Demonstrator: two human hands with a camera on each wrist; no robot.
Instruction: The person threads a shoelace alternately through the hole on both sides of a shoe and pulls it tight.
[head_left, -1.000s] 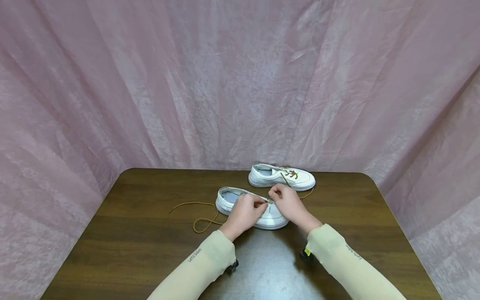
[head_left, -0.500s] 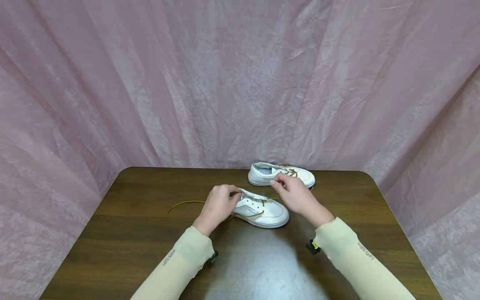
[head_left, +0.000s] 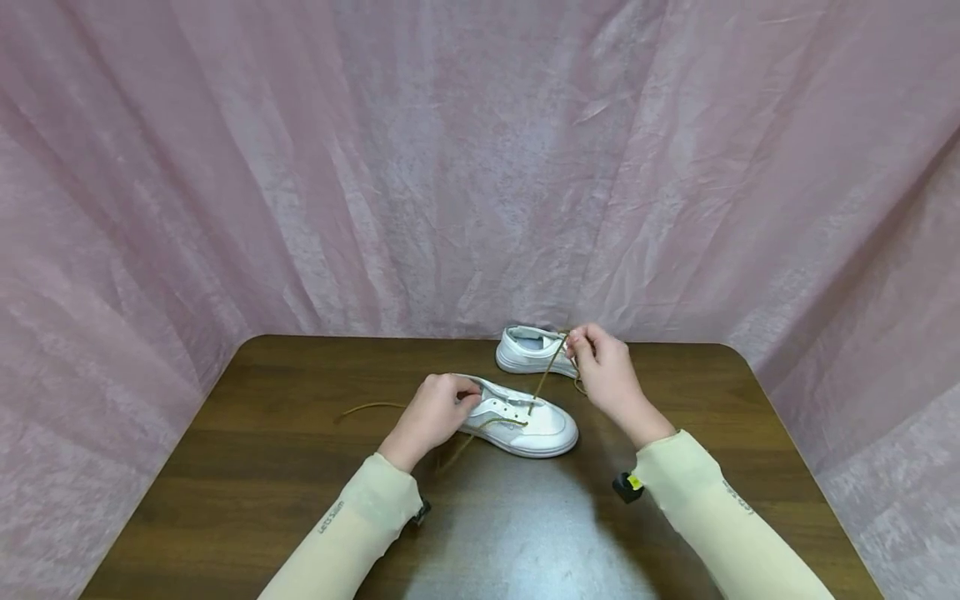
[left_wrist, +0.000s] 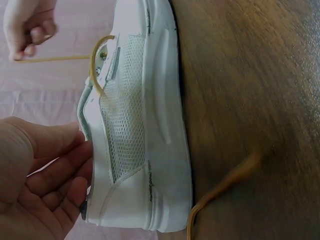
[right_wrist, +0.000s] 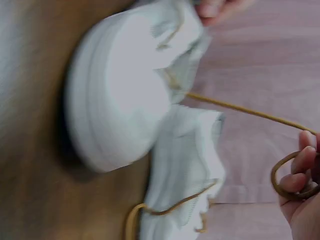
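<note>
A white shoe, toe to the right, stands on the table with a brown shoelace through its front eyelets. My left hand grips the shoe's collar at the heel end, thumb and fingers at the edge in the left wrist view. Up and to the right of the shoe, my right hand pinches the lace and holds it taut. In the right wrist view a loop of lace hangs around the fingers of that hand. The lace's other end trails past the near side of the shoe, blurred in the left wrist view.
A second white shoe, laced in brown, stands behind at the table's back edge, partly covered by the right hand. Pink curtains hang behind the wooden table. A piece of lace lies left of the left hand.
My left hand has moved left from the shoe's front to its collar. The right hand has risen away from the shoe, drawing the lace out straight. The near lace end has shifted.
</note>
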